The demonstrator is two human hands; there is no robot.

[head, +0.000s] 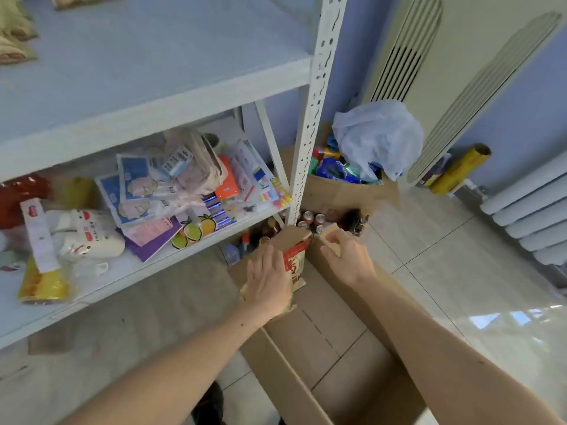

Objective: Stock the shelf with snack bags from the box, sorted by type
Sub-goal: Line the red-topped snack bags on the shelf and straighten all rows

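Observation:
An open cardboard box [325,342] sits on the floor below me, its bottom mostly bare. At its far end stands a snack bag [296,263] with a red and white front. My left hand [268,282] grips this bag from the left side. My right hand [346,259] pinches the box's far flap [331,233] between thumb and fingers. The white metal shelf [153,96] rises to the left; several tan snack bags [15,41] lie at the upper board's far left.
The lower shelf board [129,271] is crowded with packets, stationery and pouches. A shelf post [313,118] stands just beyond the box. Behind it are cans and bottles [310,220] on the floor and a second carton [340,188] with a plastic bag. Radiator at right.

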